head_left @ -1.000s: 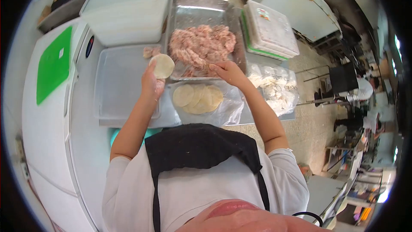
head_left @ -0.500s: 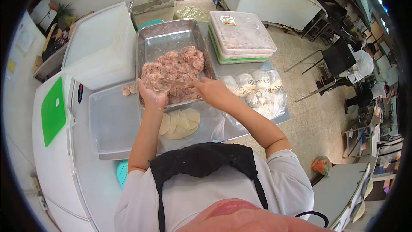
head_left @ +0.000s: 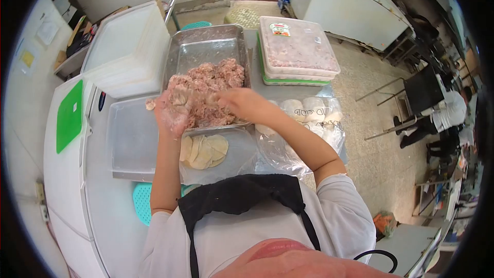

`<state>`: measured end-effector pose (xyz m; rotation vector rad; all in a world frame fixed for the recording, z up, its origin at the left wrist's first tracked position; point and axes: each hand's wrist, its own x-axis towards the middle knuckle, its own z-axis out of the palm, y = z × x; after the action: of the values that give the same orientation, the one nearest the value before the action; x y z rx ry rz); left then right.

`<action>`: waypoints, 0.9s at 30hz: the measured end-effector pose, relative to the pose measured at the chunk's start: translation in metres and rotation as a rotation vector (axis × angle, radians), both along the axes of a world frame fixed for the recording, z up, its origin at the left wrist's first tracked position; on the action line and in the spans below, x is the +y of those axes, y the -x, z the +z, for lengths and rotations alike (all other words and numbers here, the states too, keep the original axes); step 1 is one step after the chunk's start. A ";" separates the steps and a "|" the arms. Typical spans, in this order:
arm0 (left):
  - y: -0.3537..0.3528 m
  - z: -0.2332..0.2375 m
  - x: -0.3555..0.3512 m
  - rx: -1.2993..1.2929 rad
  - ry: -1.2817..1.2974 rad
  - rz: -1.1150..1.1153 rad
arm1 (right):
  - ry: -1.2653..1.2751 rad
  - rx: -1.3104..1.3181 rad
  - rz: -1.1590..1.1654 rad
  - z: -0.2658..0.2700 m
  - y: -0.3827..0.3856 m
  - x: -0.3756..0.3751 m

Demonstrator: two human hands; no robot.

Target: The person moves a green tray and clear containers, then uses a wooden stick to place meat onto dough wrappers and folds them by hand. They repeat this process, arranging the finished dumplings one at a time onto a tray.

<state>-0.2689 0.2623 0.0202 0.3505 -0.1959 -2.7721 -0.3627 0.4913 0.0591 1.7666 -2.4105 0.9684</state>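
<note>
Left hand (head_left: 172, 110) cupped round a wrapper (head_left: 178, 98), held over the near rim of the metal tray (head_left: 206, 46) of minced meat (head_left: 211, 85). Right hand (head_left: 241, 103) has fingers bunched right beside the wrapper; I can't tell what it pinches. Wrapper stack (head_left: 205, 150) lies on the tabletop (head_left: 100, 190) just below the tray, clear tray (head_left: 128, 139) to its left

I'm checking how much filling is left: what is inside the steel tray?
Pink minced filling fills the near half of the steel tray; the far half is bare metal. The left hand and right hand cover its near edge, hiding what lies there.
</note>
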 end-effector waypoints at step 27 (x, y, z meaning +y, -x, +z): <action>-0.024 0.004 -0.016 -0.593 1.636 -0.425 | -0.386 0.289 -0.232 -0.086 0.046 0.006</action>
<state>-0.2445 0.2459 0.0241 0.6163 -2.5369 -1.7649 -0.4089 0.4971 -0.0269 1.5296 -2.6489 0.2164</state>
